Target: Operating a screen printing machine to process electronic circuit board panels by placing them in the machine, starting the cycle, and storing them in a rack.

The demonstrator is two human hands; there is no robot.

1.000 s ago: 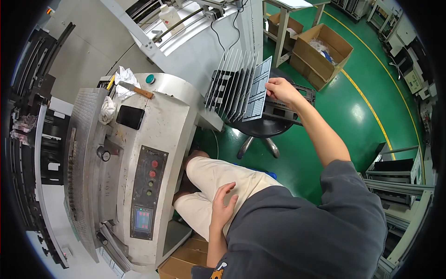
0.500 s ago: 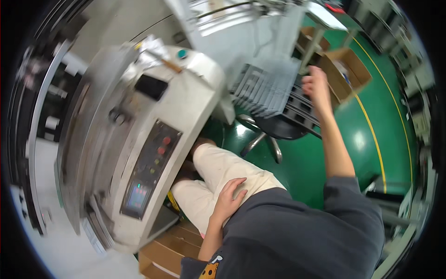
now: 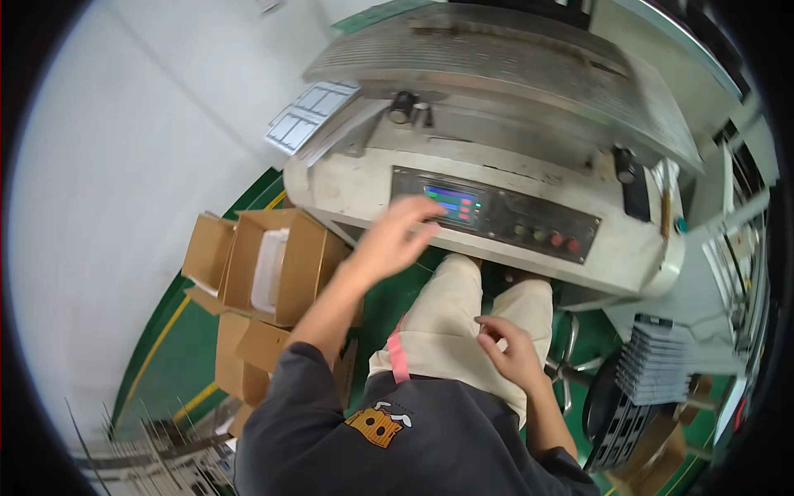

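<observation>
One open left hand (image 3: 395, 240) just below control panel (image 3: 495, 214)

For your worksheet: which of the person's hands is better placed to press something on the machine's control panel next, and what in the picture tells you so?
Probably the left. The left hand is raised beside the control panel, fingers by its small lit screen. The right hand rests on the person's lap, well short of the panel.

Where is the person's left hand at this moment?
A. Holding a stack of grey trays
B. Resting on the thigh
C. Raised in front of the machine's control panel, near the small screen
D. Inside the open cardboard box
C: the left hand is lifted, fingers spread, just before the control panel beside its small screen; the right hand lies on the thigh.
</observation>
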